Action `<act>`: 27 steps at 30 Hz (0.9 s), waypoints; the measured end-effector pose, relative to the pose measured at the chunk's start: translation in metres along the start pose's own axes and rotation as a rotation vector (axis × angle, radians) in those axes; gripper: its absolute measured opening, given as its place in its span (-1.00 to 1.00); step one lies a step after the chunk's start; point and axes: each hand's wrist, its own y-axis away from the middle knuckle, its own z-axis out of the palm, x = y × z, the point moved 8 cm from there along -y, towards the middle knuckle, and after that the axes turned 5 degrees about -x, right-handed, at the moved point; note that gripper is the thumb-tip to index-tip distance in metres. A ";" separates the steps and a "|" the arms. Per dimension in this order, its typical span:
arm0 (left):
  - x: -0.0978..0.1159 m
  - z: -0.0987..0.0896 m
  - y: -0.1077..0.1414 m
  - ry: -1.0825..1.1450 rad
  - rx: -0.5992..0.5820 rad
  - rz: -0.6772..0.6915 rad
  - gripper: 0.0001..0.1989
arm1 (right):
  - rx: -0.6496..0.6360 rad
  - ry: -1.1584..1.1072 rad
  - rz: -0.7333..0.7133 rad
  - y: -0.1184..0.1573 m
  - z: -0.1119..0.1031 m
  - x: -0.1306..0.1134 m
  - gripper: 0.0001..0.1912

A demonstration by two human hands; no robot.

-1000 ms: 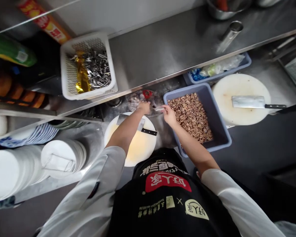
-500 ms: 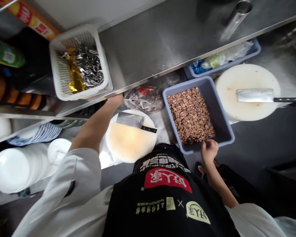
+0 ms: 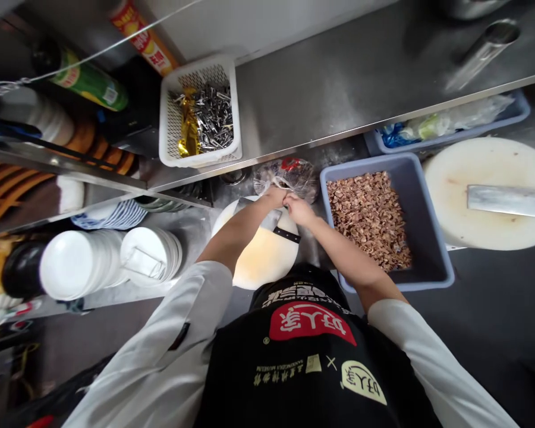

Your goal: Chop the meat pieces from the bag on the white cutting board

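A clear plastic bag (image 3: 301, 173) with dark contents and a red mark lies just under the shelf edge. At its near side my left hand (image 3: 275, 196) and my right hand (image 3: 298, 208) meet, fingers closed on the bag's plastic. Their exact grip is partly hidden. Below them, a cleaver (image 3: 271, 221) with a black riveted handle lies on a round white cutting board (image 3: 263, 261). My left forearm crosses over both. A blue-grey tub (image 3: 437, 249), partly filled with chopped brown pieces (image 3: 368, 217), stands to the right, with my right forearm over its near left corner.
A white basket (image 3: 167, 134) of metal clips sits on the steel shelf (image 3: 321, 77). Stacked white plates (image 3: 66, 264) stand at left. Another round board (image 3: 446, 172) with a second cleaver (image 3: 508, 201) lies far right. A blue tray (image 3: 485, 128) of plastic bags sits behind.
My right hand has left the tub's near rim and moved left to the bag. My left hand has come out from the shelf edge to join it. The view has shifted leftward.
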 end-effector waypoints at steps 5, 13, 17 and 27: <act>-0.013 0.041 0.022 -0.090 -0.135 0.092 -0.70 | -0.106 0.203 0.336 -0.027 -0.026 0.058 -0.40; -0.015 0.041 0.027 0.021 -0.051 0.087 -0.50 | 0.069 0.289 0.280 -0.014 -0.033 0.036 -0.29; 0.003 0.053 0.029 0.007 -0.161 0.142 -0.42 | -0.117 0.234 0.408 -0.025 -0.015 0.043 -0.47; -0.024 0.011 0.001 0.039 -0.060 -0.145 -0.62 | 0.310 -0.132 0.567 0.077 -0.065 0.121 -0.58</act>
